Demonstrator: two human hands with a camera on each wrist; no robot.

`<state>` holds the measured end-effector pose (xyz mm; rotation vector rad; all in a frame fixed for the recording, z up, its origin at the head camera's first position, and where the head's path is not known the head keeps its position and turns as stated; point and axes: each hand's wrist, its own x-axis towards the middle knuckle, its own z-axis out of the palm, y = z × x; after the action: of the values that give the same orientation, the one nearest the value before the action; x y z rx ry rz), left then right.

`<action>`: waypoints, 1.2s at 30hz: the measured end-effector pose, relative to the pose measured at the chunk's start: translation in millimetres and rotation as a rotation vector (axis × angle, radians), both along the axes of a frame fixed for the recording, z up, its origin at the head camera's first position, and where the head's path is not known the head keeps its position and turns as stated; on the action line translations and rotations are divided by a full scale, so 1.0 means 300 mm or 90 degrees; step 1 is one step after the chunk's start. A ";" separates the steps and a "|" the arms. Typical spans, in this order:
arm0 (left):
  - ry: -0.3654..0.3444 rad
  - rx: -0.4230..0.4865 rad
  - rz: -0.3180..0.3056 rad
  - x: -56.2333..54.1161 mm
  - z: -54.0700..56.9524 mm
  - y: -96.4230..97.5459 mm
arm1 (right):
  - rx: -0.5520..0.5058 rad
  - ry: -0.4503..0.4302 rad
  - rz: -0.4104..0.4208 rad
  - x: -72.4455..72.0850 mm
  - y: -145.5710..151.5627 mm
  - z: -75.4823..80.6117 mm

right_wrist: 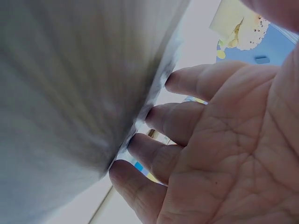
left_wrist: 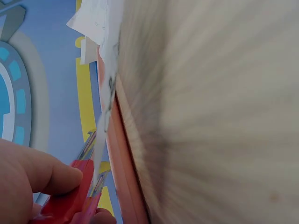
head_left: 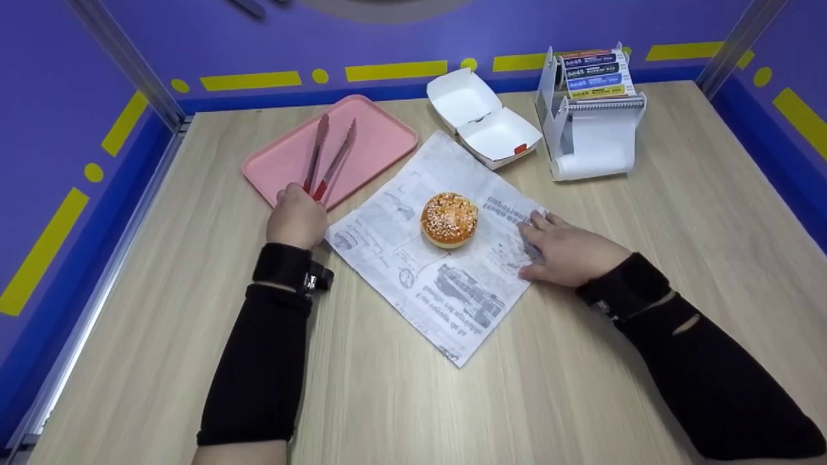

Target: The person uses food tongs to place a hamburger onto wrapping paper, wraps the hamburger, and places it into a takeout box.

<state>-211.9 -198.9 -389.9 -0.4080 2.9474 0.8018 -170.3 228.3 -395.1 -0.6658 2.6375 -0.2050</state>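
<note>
My left hand (head_left: pixel 297 216) holds metal tongs by their red handles (left_wrist: pixel 70 198) at the near edge of a pink tray (head_left: pixel 381 126). The tongs' two arms (head_left: pixel 337 158) reach over the tray, spread a little apart. On the right, my right hand (head_left: pixel 568 252) rests its fingertips (right_wrist: pixel 180 81) on the right corner of a printed paper sheet (head_left: pixel 446 290), fingers extended. A seeded bun (head_left: pixel 450 219) sits near the middle of that sheet, apart from both hands. In the right wrist view the bun (right_wrist: pixel 252 32) shows at the top right.
An opened white burger box (head_left: pixel 465 100) stands behind the paper, touching or nearly touching its far corner. Right of it is a white dispenser (head_left: pixel 597 139) with several coloured label strips and a paper roll. Purple panels (head_left: pixel 387 39) enclose the wooden table (head_left: pixel 375 400) at the back and sides.
</note>
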 end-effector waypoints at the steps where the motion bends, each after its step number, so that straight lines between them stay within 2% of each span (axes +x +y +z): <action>1: -0.005 -0.003 0.000 0.001 0.002 0.000 | -0.001 0.001 0.002 0.001 0.000 0.001; 4: -0.018 -0.015 -0.002 0.003 0.007 0.000 | -0.003 0.003 0.006 0.003 0.002 0.006; 16: -0.022 -0.071 -0.036 0.000 0.009 -0.005 | -0.006 -0.006 0.005 0.003 0.004 0.013; 29: -0.024 -0.078 -0.038 0.001 0.008 -0.014 | 0.001 -0.003 0.007 0.000 0.007 0.006; 32: -0.007 -0.100 -0.031 0.008 0.015 0.000 | 0.002 0.001 0.010 -0.001 0.009 0.002; 36: 0.050 -0.108 -0.041 0.027 0.039 0.052 | 0.003 0.004 0.012 -0.002 0.011 -0.001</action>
<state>-203.8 -183.4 -378.1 -0.2947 3.0951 0.5767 -170.9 231.6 -395.5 -0.6904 2.6357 -0.1909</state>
